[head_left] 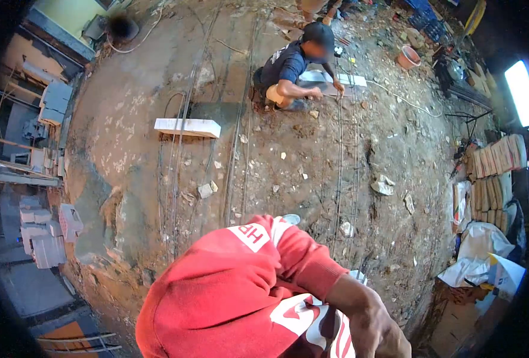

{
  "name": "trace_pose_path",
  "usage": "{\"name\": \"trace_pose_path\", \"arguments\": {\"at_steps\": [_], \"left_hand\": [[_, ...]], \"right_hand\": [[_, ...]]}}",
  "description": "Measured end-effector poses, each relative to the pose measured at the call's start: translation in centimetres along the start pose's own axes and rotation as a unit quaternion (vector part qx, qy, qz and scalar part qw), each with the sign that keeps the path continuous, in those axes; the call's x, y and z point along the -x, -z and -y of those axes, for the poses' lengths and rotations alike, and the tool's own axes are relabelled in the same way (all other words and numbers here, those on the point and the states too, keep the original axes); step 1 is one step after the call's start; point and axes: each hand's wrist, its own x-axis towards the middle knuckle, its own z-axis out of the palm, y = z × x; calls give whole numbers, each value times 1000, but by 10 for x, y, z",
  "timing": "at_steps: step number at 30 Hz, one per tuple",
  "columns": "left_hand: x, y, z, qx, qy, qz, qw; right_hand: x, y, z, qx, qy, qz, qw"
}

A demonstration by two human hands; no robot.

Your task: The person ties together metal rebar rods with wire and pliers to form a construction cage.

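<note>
My left arm, in a red sleeve with white lettering, bends across the bottom of the head view. Its hand (376, 329) hangs at the lower edge, knuckles bent, fingertips cut off by the frame. Whether it holds anything is hidden. My right hand is out of view. Nearest to the forearm, a narrow cage of thin steel bars (339, 155) runs along the dirt floor and passes behind my sleeve. A small pale round thing (291, 219) shows just past my elbow. Farther off, a squatting person (285, 68) has both hands near the far end of that cage.
Long steel bars (231, 173) stretch over the ground at left, crossing a white block (188, 127). Loose stones (205, 190) are scattered about. Stacked sacks (496, 156) stand at right, with a bucket (408, 57) farther back. Pale blocks (42, 235) are piled at left.
</note>
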Motion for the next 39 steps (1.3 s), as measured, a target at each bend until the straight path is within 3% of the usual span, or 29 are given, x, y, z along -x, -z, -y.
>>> {"name": "trace_pose_path", "arguments": {"at_steps": [6,15,24,27,29,30,31,33,36,38,39], "left_hand": [[-22,6,0,-40,-59,47,996],[-34,13,-4,-104,-121,37,987],[21,14,-41,-223,-224,-10,949],[61,13,-62,-269,-272,-33,923],[89,10,-76,-293,-306,-47,904],[110,9,-84,-298,-313,-63,899],[128,9,-92,-302,-319,-83,894],[176,13,-108,-291,-304,-146,895],[265,19,-144,-258,-260,-323,873],[334,34,-161,-307,-237,-480,787],[373,40,-167,-329,-200,-552,739]], "right_hand": [[-19,8,-37,32,-62,37,997],[-61,25,-90,85,-118,129,981],[-136,-3,-111,158,-78,263,949],[-171,-41,-79,158,-20,308,938],[-182,-96,-15,117,32,334,935],[-173,-126,30,98,63,347,931],[-156,-156,75,33,-69,331,941],[-153,-210,103,58,-47,371,926],[-142,-287,129,113,-27,446,888],[-144,-336,119,161,-2,482,861],[-143,-361,117,174,55,490,852]]}}
